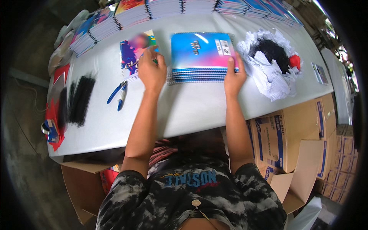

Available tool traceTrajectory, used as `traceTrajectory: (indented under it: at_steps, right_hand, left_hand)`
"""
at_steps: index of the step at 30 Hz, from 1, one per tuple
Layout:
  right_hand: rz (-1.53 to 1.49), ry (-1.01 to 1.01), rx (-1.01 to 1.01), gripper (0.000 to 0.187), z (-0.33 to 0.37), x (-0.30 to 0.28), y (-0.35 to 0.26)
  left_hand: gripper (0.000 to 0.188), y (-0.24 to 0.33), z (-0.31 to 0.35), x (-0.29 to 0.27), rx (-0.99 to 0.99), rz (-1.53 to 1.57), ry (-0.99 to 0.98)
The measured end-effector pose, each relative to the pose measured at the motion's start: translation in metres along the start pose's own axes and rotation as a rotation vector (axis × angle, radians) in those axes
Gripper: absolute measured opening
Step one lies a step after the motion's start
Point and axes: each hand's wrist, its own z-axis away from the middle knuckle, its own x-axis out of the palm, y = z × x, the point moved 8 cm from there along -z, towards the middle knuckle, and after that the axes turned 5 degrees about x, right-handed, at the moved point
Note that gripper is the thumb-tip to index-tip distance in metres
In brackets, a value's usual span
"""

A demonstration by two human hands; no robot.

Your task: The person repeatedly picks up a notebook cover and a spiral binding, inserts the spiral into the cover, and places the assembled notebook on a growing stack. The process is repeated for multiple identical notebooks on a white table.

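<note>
A stack of blue-and-pink spiral notebooks (191, 57) lies in front of me on the white-covered table. My right hand (234, 76) grips its right edge, thumb on top of the cover and fingers along the side. To the left lies a purple, multicoloured notebook (132, 57). Over its right edge is my left hand (152, 73), with fingers curled together; whatever they pinch is hidden. Nearer me rest blue-handled pliers (118, 94). Black spiral binding coils (82, 100) lie in a bundle farther left.
Piles of notebooks (132, 17) line the table's far edge. Crumpled white paper (268, 78) holds a black tangle (274, 53) at the right. A tape roll (46, 126) sits on red material at the left edge. Cardboard boxes (293, 130) stand below the table, right.
</note>
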Motion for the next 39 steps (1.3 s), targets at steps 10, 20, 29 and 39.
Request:
traceTrajectory:
  at_steps: [10,20,29,39]
  right_hand:
    - [0.079,0.015,-0.39,0.049,0.024,-0.014,-0.061]
    - [-0.857,-1.05,1.042,0.033,0.132,0.062,-0.092]
    - [-0.307,-1.038,0.35,0.019,0.128,0.064,-0.041]
    - [-0.512,-0.926,0.375,0.019,0.127,0.061,-0.05]
  left_hand:
    - [0.026,-0.038,0.022,-0.097,-0.021,-0.37,-0.708]
    - [0.05,0.04,0.024,-0.201,0.276,0.509,-0.44]
    - [0.035,-0.053,0.117,-0.076,-0.584,0.794,-0.26]
    - [0.032,-0.146,0.022,-0.161,-0.062,-0.807,-0.331]
